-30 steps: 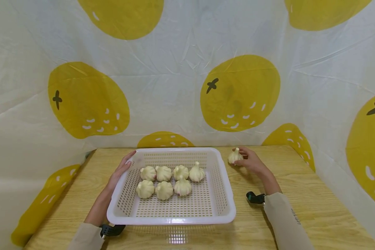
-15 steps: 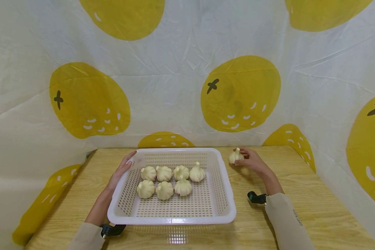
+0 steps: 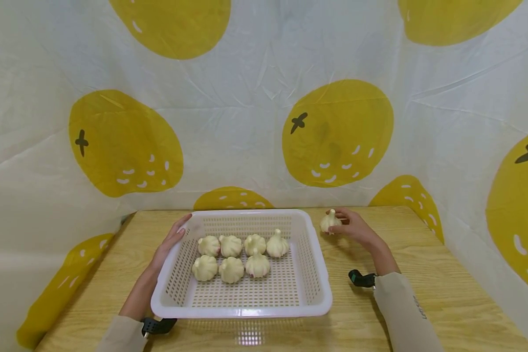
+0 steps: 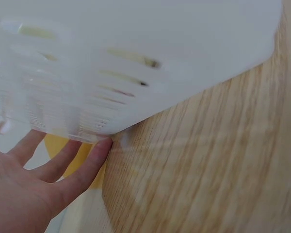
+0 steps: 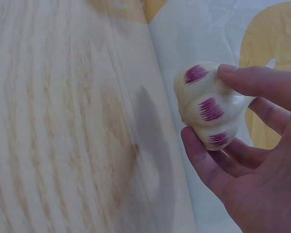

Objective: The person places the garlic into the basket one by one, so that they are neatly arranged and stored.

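Note:
In the head view my right hand [image 3: 356, 229] holds a garlic bulb [image 3: 330, 222] to the right of the white basket [image 3: 242, 311], near the table's back edge. The right wrist view shows thumb and fingers pinching this garlic bulb [image 5: 208, 104], which has purple streaks on its underside. A shadow falls on the tabletop beside it. My left hand [image 3: 169, 244] rests along the basket's left side, fingertips at the rim. Seen from the left wrist, straight fingers [image 4: 80, 177] touch the slotted outer wall [image 4: 194, 43]. Several garlic bulbs [image 3: 231, 270] sit in two rows inside the basket.
A wooden table [image 3: 435, 274] carries the basket. Behind and at both sides hangs a white curtain [image 3: 233, 142] printed with yellow fruit. Dark straps with small devices circle both wrists, including a right wrist device [image 3: 361, 278].
Almost nothing differs. The right hand keeps its hold on the garlic bulb in nearly the same place, and the left hand stays on the basket. The whole head view shifts very slightly.

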`<state>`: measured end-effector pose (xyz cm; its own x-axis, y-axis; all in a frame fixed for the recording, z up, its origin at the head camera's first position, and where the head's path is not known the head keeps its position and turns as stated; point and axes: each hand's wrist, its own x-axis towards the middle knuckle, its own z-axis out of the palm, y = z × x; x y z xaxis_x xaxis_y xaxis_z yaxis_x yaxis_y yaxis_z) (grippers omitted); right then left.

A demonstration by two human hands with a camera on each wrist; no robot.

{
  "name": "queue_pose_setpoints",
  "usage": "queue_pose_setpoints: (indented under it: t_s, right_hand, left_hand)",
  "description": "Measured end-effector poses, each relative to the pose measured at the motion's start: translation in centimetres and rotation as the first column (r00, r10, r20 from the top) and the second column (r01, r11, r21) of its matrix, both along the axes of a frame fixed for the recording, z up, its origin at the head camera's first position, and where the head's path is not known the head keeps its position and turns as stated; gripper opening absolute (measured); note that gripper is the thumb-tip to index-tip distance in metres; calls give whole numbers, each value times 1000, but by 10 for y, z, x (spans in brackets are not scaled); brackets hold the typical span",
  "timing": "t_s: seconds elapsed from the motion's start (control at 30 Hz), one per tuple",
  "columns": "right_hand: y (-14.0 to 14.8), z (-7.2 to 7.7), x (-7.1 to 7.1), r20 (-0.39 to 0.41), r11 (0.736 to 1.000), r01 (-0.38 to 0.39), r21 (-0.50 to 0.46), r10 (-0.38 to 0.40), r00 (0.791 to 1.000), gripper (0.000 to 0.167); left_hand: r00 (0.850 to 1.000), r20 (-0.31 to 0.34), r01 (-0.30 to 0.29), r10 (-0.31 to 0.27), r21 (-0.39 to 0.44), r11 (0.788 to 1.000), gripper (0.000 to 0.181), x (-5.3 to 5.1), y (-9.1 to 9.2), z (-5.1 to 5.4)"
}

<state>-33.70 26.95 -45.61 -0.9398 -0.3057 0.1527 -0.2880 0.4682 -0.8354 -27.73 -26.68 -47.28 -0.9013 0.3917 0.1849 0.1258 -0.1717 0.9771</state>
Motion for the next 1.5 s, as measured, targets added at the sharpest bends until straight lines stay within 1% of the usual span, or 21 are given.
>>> queue_pose_setpoints:
  t_s: [0.23, 0.4, 0.67, 1.0, 1.17, 1.37, 1.5]
  right_hand:
    - [-1, 8, 5, 11, 999, -5, 33, 4, 1000, 55]
    - [0, 12, 6, 4, 999, -15, 47, 15, 1000, 54]
    - [0, 17, 8, 15, 999, -21, 38, 21, 1000, 52]
    - [-2, 23, 9, 0, 1000, -26, -1, 26, 1000, 47]
    - [-5, 27, 11, -12, 1000, -11, 13, 11, 1000, 44]
    - [-8, 31, 12, -39, 1000, 5, 23, -5, 999, 43]
    - [-7, 34, 13, -38, 1000, 8, 23, -8, 999, 42]
  left_hand:
    - [1000, 1, 7, -7, 9, 1000, 53, -1, 0, -2]
    - [1000, 2, 12, -12, 21, 1000, 53, -1, 0, -2]
    - [1000, 10, -10, 9, 7, 1000, 53, 0, 1, 0]
    - [1000, 2, -13, 13, -3, 1000, 54, -2, 1, 0]
    - [1000, 2, -18, 18, -5, 1000, 54, -2, 2, 0]
    - [1000, 4, -11, 11, -5, 1000, 54, -1, 1, 0]
    - [1000, 0, -3, 3, -3, 1000, 54, -1, 0, -1]
